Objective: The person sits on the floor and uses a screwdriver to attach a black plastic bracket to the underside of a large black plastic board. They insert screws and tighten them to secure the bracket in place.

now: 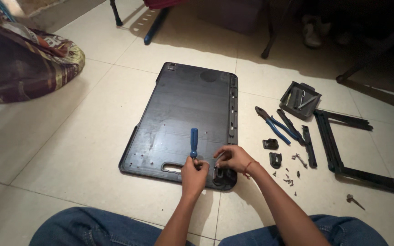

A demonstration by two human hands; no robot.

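A large black plastic panel [183, 109] lies flat on the tiled floor in front of me. My left hand [193, 175] grips a blue-handled screwdriver [194, 142] that stands upright over the panel's near edge, close to a slot-shaped handle cutout [172, 167]. My right hand [233, 158] rests on the panel's near right corner, fingertips pinched on a small black fitting [220, 173] next to the screwdriver tip. What the fingers pinch is too small to make out.
Right of the panel lie blue-handled pliers [274, 125], black brackets [272, 151], loose screws [290, 175], a black frame [343, 146] and a small tray of parts [300, 99]. A patterned sack [23, 64] sits far left. Chair legs [270, 41] stand behind. My knees [101, 228] are below.
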